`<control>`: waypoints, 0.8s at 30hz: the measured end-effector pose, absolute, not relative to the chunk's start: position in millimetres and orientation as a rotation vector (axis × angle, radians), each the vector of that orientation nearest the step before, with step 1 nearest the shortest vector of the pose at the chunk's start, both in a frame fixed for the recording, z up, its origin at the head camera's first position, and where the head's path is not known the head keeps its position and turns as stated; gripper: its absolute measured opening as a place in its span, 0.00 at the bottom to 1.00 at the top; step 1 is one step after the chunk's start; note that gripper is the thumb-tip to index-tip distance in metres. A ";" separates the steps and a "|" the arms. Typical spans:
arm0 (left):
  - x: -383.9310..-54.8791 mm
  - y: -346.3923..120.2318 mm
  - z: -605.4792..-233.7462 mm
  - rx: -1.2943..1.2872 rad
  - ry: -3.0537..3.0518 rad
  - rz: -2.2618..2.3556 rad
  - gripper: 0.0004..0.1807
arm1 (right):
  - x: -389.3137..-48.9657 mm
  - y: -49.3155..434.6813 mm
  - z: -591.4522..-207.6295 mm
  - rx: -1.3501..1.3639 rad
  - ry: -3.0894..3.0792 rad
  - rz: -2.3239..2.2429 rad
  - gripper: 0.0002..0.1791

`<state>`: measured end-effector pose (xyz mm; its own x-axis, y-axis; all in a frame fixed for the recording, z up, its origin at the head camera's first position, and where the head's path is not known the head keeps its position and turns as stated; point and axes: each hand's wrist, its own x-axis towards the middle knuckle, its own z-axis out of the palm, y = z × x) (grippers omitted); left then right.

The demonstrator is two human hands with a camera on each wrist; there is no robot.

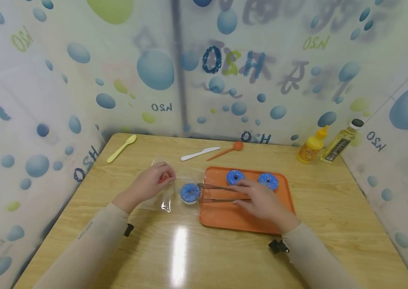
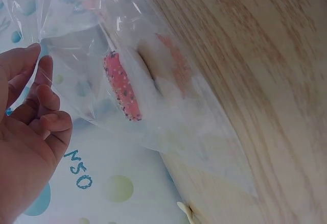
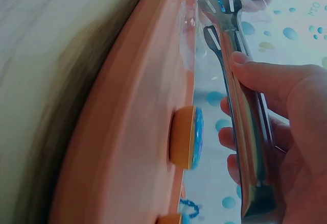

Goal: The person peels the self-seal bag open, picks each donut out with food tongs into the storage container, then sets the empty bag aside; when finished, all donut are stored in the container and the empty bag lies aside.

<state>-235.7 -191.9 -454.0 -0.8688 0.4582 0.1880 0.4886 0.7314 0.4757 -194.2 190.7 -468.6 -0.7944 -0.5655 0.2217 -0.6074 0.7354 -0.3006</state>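
Observation:
My left hand (image 1: 151,180) pinches the edge of a clear plastic bag (image 1: 165,204) between thumb and fingertips. Inside the bag, the left wrist view shows a pink sprinkled donut (image 2: 121,86) near the bag's far side. Metal tongs (image 3: 248,117) lie in my right hand (image 1: 259,202), gripped by the thumb on one side and the fingers on the other. At the tong tips, by the bag, is a donut with blue icing (image 1: 185,196). Two more blue-iced donuts, one left (image 1: 235,173) and one right (image 1: 269,186), sit on the orange tray (image 1: 222,220) behind my right hand.
Along the back of the wooden table (image 1: 146,257) lie a yellow spoon (image 1: 118,151), a white knife (image 1: 198,154) and an orange spoon (image 1: 237,146). A yellow squeeze bottle (image 1: 310,148) and an oil bottle (image 1: 341,142) stand at the back right. Printed walls close around the table.

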 end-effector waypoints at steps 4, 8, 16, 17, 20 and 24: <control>-236.0 -192.3 -454.6 -0.778 -2.875 -0.810 0.04 | -189.7 204.5 -470.0 0.959 -2.788 0.520 0.25; -235.8 -193.3 -454.5 -0.770 -2.873 -0.812 0.04 | -182.2 221.3 -468.4 0.931 -2.790 0.550 0.25; -235.9 -194.8 -452.5 -0.778 -2.872 -0.808 0.06 | -164.4 257.7 -472.7 0.804 -2.770 0.535 0.25; -235.7 -194.7 -452.3 -0.777 -2.871 -0.805 0.06 | -162.4 261.8 -472.7 0.794 -2.771 0.536 0.25; -235.7 -194.1 -452.2 -0.783 -2.864 -0.792 0.05 | -156.8 273.9 -472.1 0.763 -2.775 0.548 0.25; -235.3 -191.9 -452.4 -0.797 -2.852 -0.784 0.04 | -148.6 290.4 -471.1 0.721 -2.782 0.563 0.25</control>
